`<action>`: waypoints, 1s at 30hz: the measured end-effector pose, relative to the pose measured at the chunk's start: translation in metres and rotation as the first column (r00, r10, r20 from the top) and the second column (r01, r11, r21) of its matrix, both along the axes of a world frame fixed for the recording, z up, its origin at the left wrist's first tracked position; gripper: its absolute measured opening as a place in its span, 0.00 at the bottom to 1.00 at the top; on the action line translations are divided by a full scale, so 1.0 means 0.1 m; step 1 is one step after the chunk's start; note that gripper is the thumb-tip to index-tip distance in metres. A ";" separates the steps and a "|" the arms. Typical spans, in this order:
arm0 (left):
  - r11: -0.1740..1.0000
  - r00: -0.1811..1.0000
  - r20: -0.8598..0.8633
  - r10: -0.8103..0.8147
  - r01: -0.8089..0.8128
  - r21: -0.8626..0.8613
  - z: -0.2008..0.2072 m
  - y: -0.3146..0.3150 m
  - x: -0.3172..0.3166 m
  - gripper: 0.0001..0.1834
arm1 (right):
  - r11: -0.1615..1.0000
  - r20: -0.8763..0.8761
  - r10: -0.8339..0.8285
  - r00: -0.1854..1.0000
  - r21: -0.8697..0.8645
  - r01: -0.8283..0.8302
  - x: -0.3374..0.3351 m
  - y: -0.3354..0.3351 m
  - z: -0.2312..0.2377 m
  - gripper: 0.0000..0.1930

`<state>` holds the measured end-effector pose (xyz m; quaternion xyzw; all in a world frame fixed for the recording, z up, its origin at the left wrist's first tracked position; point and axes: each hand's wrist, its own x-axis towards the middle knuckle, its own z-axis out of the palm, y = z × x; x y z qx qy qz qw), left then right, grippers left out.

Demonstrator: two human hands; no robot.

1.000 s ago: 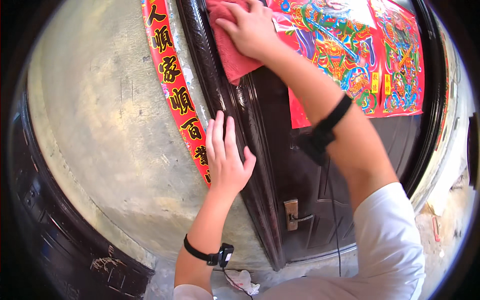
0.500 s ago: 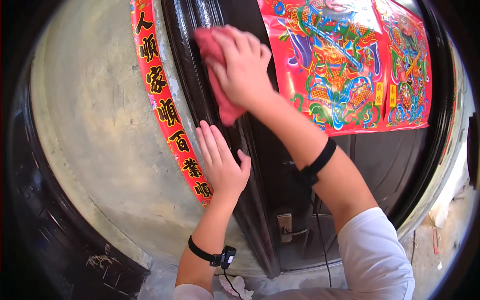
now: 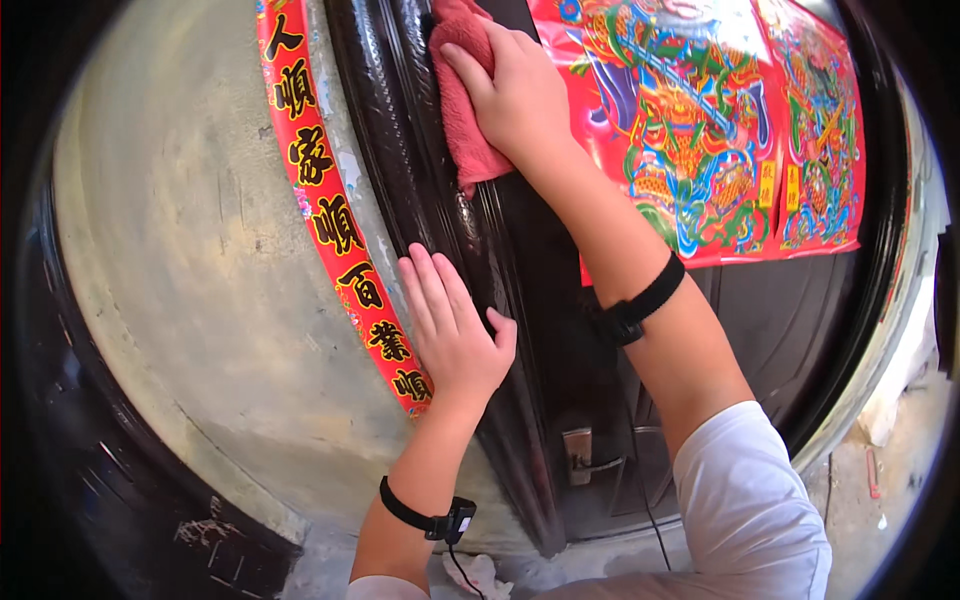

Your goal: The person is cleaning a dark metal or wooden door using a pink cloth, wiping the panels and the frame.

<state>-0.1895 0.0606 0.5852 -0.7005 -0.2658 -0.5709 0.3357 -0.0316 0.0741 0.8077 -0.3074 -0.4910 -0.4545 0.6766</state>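
At the door (image 3: pixel 770 330), I seem mid-wipe on its frame (image 3: pixel 400 130); the next stroke calls for even pressure. Posters (image 3: pixel 680 140) hang there; black characters (image 3: pixel 340 225) run down the banner (image 3: pixel 322 192). The cloth (image 3: pixel 465 110) is on the frame, gripped by my right hand (image 3: pixel 525 100); my left hand (image 3: pixel 452 330) lies flat, empty. Yellow labels (image 3: pixel 767 185) blur.

The left hand (image 3: pixel 455 335) bars the middle of the dark door frame (image 3: pixel 378 110), the red cloth (image 3: pixel 464 125) its upper right side; its upper left side lies clear. Low to its right, a handle (image 3: pixel 579 456) protrudes.
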 end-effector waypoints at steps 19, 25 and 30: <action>0.999 0.999 0.013 -0.045 0.045 0.025 0.02 0.02 0.08 0.50 | 0.992 -0.056 0.045 0.997 0.119 -0.038 -0.16 -0.02 -0.49 0.18; 1.000 1.000 0.011 -0.015 0.015 0.017 0.01 -0.01 0.06 0.50 | 0.995 0.010 -0.046 0.999 0.087 0.045 -0.13 -0.02 -0.46 0.17; 0.999 0.999 0.000 -0.038 0.038 0.001 -0.01 -0.02 0.00 0.51 | 0.998 0.042 -0.029 0.999 0.065 0.027 -0.13 -0.01 0.37 0.19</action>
